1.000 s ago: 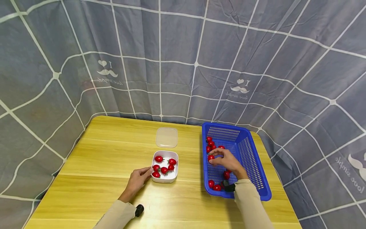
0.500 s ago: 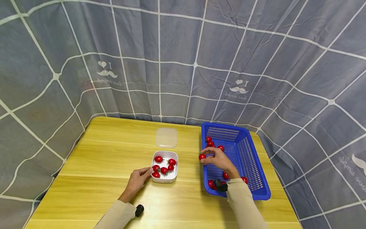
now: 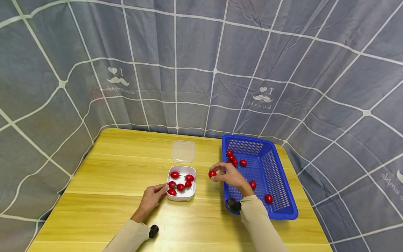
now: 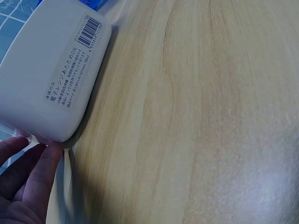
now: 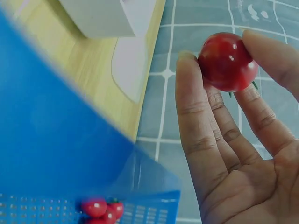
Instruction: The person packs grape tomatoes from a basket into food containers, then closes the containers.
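In the right wrist view, a shiny red cherry tomato (image 5: 228,62) with a bit of green stem is pinched between the thumb and fingertips of my right hand (image 3: 231,175). That hand is just past the left rim of the blue basket (image 3: 226,189), over the table. A white square box (image 3: 181,198) holds several cherry tomatoes (image 3: 181,188). My left hand (image 3: 150,200) touches the box's left side with its fingertips. Seen from the left wrist, those fingers (image 4: 41,175) are fairly straight against the lower corner of the box, beside its printed label.
More cherry tomatoes (image 3: 243,163) lie in the perforated basket, some along its left wall; my right forearm hides part of it. A translucent lid (image 3: 183,151) rests behind the box on the wooden table (image 3: 126,161). A grey gridded curtain (image 3: 195,84) hangs behind.
My right hand has carried the cherry tomato left, from inside the basket across its rim toward the white box. My left hand and the box have stayed in place.
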Tool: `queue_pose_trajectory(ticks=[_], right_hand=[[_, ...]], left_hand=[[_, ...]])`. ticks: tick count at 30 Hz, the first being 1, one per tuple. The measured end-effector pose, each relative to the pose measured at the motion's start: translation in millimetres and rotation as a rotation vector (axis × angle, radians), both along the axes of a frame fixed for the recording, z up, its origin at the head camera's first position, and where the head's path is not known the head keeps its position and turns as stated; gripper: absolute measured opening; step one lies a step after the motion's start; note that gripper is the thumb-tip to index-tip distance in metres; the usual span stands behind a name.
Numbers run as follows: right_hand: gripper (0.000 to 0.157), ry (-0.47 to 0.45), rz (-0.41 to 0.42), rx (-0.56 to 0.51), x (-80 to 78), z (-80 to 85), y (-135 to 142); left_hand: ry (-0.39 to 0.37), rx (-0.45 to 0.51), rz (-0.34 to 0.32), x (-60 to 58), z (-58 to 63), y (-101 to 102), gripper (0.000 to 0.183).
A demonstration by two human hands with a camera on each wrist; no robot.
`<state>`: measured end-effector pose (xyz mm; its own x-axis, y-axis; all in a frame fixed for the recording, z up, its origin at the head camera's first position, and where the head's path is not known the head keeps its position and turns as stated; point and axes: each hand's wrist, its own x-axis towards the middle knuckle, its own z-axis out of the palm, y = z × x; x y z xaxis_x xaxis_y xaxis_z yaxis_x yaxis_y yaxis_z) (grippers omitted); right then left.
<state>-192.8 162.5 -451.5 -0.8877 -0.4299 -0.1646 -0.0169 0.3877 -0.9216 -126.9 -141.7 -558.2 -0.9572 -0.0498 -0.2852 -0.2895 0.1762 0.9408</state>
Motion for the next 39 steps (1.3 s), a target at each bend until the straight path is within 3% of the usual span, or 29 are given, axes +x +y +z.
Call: queue_pose_trajectory(ticks=[10,26,32,39], right_hand=[[0.033,-0.016,0.037,-0.014,0.3,-4.3,-23.2],[0.03,-0.001,0.064,0.013,2.8,-24.2,-58.9],[0.029,0.024,0.055,0.074,4.0,-30.0,-67.2],[0.03,0.056,0.099,0.12,6.2,-36.6,-76.5]], left_hand=[[0.017,0.063,0.015,-1.2,-1.8,0.4,0.038],[0.01,0.025,-0.002,0.0,-2.1,1.0,0.041],[0.013,0.035,0.003,-0.4,-2.3,0.9,0.04],[0.014,0.063,0.004,-0.7,-2.3,0.4,0.04]])
